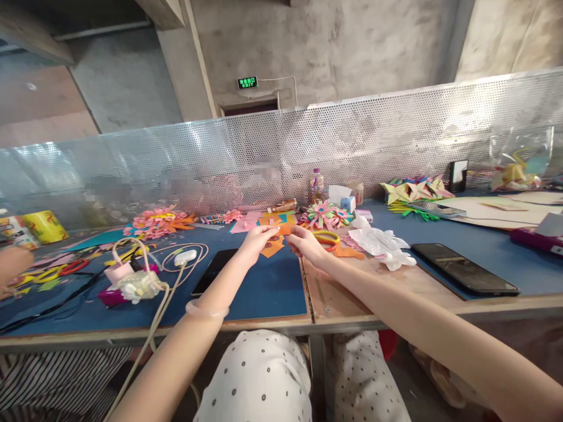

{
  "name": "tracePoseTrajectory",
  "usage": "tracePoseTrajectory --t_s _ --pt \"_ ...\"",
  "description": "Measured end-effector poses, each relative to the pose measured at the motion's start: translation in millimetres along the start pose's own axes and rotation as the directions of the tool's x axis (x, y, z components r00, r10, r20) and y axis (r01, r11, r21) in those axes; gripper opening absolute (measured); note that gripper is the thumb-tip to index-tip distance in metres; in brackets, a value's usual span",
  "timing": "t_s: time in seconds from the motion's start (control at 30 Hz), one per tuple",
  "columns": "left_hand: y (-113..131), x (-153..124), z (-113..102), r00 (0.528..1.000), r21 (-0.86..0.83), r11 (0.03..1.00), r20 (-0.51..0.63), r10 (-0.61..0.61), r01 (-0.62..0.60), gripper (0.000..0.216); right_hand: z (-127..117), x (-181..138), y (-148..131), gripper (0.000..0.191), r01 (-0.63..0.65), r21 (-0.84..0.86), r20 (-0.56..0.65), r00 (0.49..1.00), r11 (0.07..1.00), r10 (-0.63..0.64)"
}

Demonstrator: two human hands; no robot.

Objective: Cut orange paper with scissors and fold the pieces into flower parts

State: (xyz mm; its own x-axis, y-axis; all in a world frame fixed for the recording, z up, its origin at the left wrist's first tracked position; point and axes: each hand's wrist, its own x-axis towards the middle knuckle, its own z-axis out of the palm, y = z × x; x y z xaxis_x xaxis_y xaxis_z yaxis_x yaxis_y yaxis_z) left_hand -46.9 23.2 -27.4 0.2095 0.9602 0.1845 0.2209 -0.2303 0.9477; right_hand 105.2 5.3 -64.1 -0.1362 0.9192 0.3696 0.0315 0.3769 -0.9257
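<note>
Between my two hands is a small piece of orange paper [287, 228], raised a little above the worktable. My left hand [260, 240] pinches its left side with thumb and fingers. On the right side, my right hand [305, 242] grips it with curled fingers. Another orange paper piece [271, 248] shows just below my hands. Scissors with yellow handles [326, 237] lie right beside my right hand. Behind the hands are sheets of pink paper [246, 223] and a pink and green paper flower [325, 215].
A black phone [215, 272] lies left of my hands, another phone [464, 268] to the right. Crumpled white plastic [379, 241] sits right of the scissors. Charging cables [169, 299] hang over the left front edge. A perforated metal screen [352, 146] closes the back. Another person's hand [13, 266] is at far left.
</note>
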Motion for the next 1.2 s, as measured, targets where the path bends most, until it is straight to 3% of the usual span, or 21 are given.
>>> tracePoseTrajectory --t_s 0.17,0.33,0.5,0.83,0.97,1.07,1.2 --pt "-0.5 -0.1 1.7 0.998 0.023 0.998 0.035 0.052 -0.053 0.033 1.8 2.7 3.3 0.032 0.018 -0.102 -0.080 0.996 0.995 -0.026" --pt "-2.9 1.3 2.3 0.990 -0.038 0.993 0.090 0.113 -0.110 0.036 0.0 2.4 -0.5 0.027 -0.017 -0.045 -0.109 0.994 0.999 0.012" --pt "0.4 -0.5 1.1 0.992 0.009 0.997 0.094 0.081 -0.082 0.032 -0.3 -0.4 -5.3 0.020 -0.027 0.015 -0.094 0.995 1.000 0.028" --pt "2.0 -0.5 -0.9 0.996 0.099 0.994 0.086 0.040 -0.048 0.028 -4.8 -2.6 -7.8 0.013 0.021 -0.036 0.005 1.000 0.999 -0.021" --pt "1.4 1.6 -2.1 0.999 0.055 0.998 0.011 0.034 -0.035 0.028 -4.5 -2.9 -7.5 0.016 0.119 -0.128 -0.104 0.986 0.985 -0.133" --pt "0.4 3.4 -3.1 0.999 -0.012 0.999 -0.039 0.030 -0.031 0.029 -6.1 -1.9 -7.4 0.024 0.247 -0.267 -0.220 0.926 0.931 -0.308" --pt "1.0 3.6 -2.7 0.999 -0.097 0.995 -0.037 0.014 -0.018 0.025 -8.9 -2.0 -10.0 0.014 0.307 -0.375 -0.209 0.891 0.875 -0.402"
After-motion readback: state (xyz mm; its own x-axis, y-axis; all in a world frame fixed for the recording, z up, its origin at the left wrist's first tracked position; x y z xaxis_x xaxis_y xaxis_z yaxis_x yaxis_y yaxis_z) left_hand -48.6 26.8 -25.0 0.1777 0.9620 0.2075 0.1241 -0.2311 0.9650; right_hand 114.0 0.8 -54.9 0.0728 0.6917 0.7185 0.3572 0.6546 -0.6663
